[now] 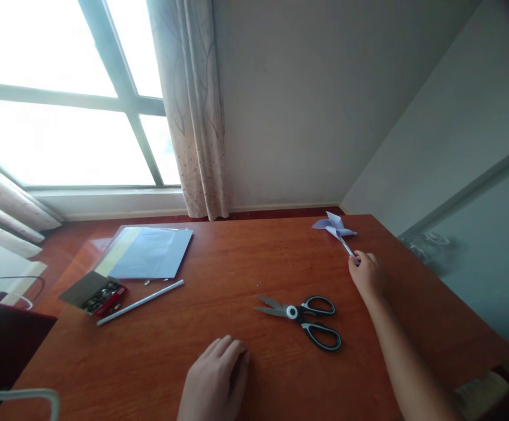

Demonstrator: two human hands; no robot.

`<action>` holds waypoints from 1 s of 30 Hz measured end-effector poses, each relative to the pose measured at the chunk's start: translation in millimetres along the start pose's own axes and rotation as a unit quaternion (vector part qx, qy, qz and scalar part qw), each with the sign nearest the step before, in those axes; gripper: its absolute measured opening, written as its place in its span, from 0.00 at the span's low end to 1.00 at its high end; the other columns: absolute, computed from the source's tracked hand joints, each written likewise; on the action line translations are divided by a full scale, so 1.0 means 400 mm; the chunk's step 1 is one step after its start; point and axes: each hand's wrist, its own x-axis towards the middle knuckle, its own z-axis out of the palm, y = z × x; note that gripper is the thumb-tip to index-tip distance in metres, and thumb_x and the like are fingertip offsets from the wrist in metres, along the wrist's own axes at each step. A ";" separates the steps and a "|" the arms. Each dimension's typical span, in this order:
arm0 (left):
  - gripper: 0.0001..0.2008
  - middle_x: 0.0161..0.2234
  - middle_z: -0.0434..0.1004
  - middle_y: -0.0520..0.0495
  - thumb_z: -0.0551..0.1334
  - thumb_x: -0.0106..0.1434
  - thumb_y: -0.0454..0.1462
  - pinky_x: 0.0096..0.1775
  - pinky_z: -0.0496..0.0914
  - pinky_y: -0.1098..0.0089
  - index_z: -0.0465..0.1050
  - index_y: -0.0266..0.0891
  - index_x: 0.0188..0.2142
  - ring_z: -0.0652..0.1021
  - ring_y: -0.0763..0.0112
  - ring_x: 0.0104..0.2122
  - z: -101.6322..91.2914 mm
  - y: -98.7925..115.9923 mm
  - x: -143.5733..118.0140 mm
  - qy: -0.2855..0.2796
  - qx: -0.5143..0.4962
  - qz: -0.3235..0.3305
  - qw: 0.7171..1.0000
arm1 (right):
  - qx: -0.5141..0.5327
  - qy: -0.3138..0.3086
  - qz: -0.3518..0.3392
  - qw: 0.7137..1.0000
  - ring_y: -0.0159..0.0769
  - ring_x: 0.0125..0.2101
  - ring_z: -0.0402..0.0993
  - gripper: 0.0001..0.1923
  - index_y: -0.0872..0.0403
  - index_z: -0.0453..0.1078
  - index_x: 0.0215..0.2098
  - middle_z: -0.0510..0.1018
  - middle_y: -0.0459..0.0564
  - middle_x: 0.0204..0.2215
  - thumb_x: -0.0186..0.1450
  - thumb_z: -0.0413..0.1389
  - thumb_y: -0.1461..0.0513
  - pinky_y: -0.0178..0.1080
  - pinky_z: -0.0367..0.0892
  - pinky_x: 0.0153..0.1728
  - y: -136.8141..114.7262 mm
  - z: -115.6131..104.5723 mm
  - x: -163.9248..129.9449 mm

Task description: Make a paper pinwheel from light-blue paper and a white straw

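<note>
Head view, only one I have: right hand (367, 273) is stretched out to the far right part of the wooden table (246, 257), fingers pinched shut on the white stick of a paper pinwheel (334, 227); the pinwheel's light blue blades lie on or just over the tabletop near the back edge, close to the wall corner, stick angled back toward the hand. Left hand (217, 380) lies palm down and flat on the near edge of the table, fingers loosely together, holding nothing. Black-handled scissors (303, 318) lie between the two hands, blades slightly apart and pointing left, touching neither hand. On the far left I see a stack of coloured paper sheets (149, 252), bluish on top with a pale yellow edge showing, a white straw or stick (140, 302) just in front of it, and a small red box of pins (103, 295) with its lid open beside that. Curtain (193, 117) and window (61, 105) behind. My read on progress: the pinwheel looks fully folded and mounted on its stick, scissors put down, so cutting and assembly look done; spare sheets and second stick lie untouched.
</note>
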 end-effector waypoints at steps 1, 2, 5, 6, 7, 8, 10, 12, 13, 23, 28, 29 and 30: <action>0.11 0.31 0.79 0.50 0.55 0.70 0.33 0.31 0.72 0.68 0.72 0.44 0.34 0.80 0.64 0.31 -0.001 0.002 0.000 -0.007 0.000 -0.005 1.000 | 0.009 0.008 -0.004 1.000 0.43 0.48 0.77 0.16 0.55 0.71 0.55 0.77 0.54 0.52 0.72 0.59 0.56 0.50 0.75 0.48 -0.001 -0.003 -0.001; 0.11 0.31 0.79 0.49 0.54 0.70 0.33 0.31 0.72 0.67 0.73 0.44 0.34 0.80 0.64 0.31 -0.002 0.005 0.000 -0.015 0.000 -0.011 1.000 | 0.020 0.017 -0.008 1.000 0.45 0.47 0.77 0.15 0.56 0.72 0.53 0.78 0.55 0.49 0.71 0.58 0.57 0.51 0.74 0.48 -0.001 -0.006 -0.002; 0.11 0.33 0.79 0.48 0.54 0.70 0.33 0.33 0.72 0.66 0.73 0.44 0.34 0.80 0.62 0.33 -0.006 0.013 -0.002 -0.039 -0.004 -0.033 0.999 | 0.060 0.046 -0.023 0.997 0.52 0.46 0.74 0.14 0.59 0.74 0.48 0.79 0.62 0.42 0.68 0.55 0.60 0.53 0.69 0.48 -0.008 -0.026 -0.003; 0.11 0.33 0.79 0.48 0.54 0.70 0.32 0.34 0.72 0.65 0.73 0.44 0.34 0.80 0.62 0.33 -0.007 0.015 -0.002 -0.044 -0.007 -0.040 0.998 | 0.077 0.056 -0.029 0.995 0.54 0.46 0.74 0.15 0.60 0.73 0.49 0.78 0.64 0.43 0.67 0.54 0.60 0.54 0.68 0.48 -0.014 -0.036 -0.005; 0.11 0.33 0.79 0.48 0.54 0.70 0.32 0.34 0.72 0.64 0.73 0.43 0.34 0.79 0.61 0.33 -0.008 0.018 -0.003 -0.049 -0.011 -0.047 0.998 | 0.094 0.064 -0.035 0.993 0.56 0.47 0.73 0.16 0.61 0.73 0.49 0.78 0.65 0.43 0.67 0.53 0.60 0.55 0.67 0.48 -0.023 -0.048 -0.009; 0.12 0.33 0.79 0.48 0.54 0.70 0.32 0.35 0.72 0.64 0.73 0.43 0.34 0.79 0.61 0.34 -0.008 0.020 -0.004 -0.054 -0.014 -0.054 0.997 | 0.112 0.071 -0.043 0.990 0.56 0.47 0.73 0.17 0.61 0.73 0.49 0.78 0.66 0.43 0.66 0.52 0.60 0.55 0.67 0.48 -0.037 -0.062 -0.015; 0.12 0.34 0.79 0.47 0.53 0.70 0.33 0.35 0.72 0.63 0.73 0.43 0.33 0.79 0.60 0.34 -0.008 0.023 -0.006 -0.062 -0.023 -0.067 0.996 | 0.153 0.070 -0.068 0.983 0.55 0.45 0.74 0.15 0.59 0.73 0.46 0.79 0.65 0.42 0.67 0.52 0.59 0.54 0.68 0.47 -0.082 -0.095 -0.038; 0.12 0.34 0.78 0.48 0.53 0.70 0.33 0.35 0.71 0.62 0.73 0.44 0.34 0.78 0.60 0.34 -0.008 0.027 -0.008 -0.068 -0.030 -0.075 0.994 | 0.201 0.057 -0.100 0.973 0.51 0.40 0.76 0.12 0.56 0.73 0.43 0.80 0.61 0.40 0.69 0.52 0.58 0.50 0.69 0.45 -0.154 -0.132 -0.080; 0.12 0.34 0.78 0.48 0.53 0.70 0.33 0.36 0.71 0.62 0.73 0.44 0.34 0.78 0.60 0.35 -0.008 0.029 -0.008 -0.070 -0.032 -0.077 0.994 | 0.227 0.042 -0.122 0.965 0.49 0.39 0.76 0.11 0.55 0.73 0.41 0.80 0.59 0.39 0.70 0.51 0.58 0.49 0.70 0.44 -0.200 -0.151 -0.109; 0.08 0.37 0.79 0.46 0.56 0.66 0.30 0.40 0.71 0.63 0.73 0.41 0.35 0.77 0.61 0.37 -0.007 0.032 -0.011 -0.073 -0.048 -0.084 0.993 | 0.399 -0.211 -0.311 0.836 0.37 0.31 0.74 0.11 0.50 0.67 0.32 0.75 0.47 0.29 0.72 0.50 0.64 0.38 0.67 0.35 -0.581 -0.260 -0.416; 0.08 0.36 0.79 0.46 0.56 0.65 0.29 0.38 0.72 0.63 0.73 0.41 0.33 0.77 0.61 0.36 -0.007 0.024 -0.007 -0.067 -0.041 -0.075 0.994 | 0.412 -0.249 -0.291 0.827 0.36 0.30 0.73 0.12 0.50 0.65 0.30 0.74 0.46 0.28 0.72 0.49 0.65 0.37 0.65 0.33 -0.576 -0.242 -0.420; 0.09 0.36 0.79 0.46 0.56 0.65 0.29 0.38 0.72 0.64 0.73 0.41 0.34 0.78 0.61 0.36 -0.008 0.023 -0.006 -0.064 -0.042 -0.075 0.994 | 0.413 -0.253 -0.289 0.826 0.36 0.30 0.73 0.12 0.51 0.65 0.30 0.74 0.46 0.28 0.72 0.50 0.65 0.38 0.64 0.34 -0.574 -0.240 -0.418; 0.09 0.36 0.80 0.46 0.56 0.65 0.29 0.38 0.72 0.64 0.73 0.41 0.34 0.78 0.61 0.36 -0.009 0.023 -0.005 -0.060 -0.043 -0.073 0.995 | 0.414 -0.257 -0.289 0.824 0.36 0.30 0.73 0.11 0.51 0.66 0.30 0.75 0.46 0.28 0.72 0.50 0.65 0.38 0.64 0.34 -0.574 -0.238 -0.415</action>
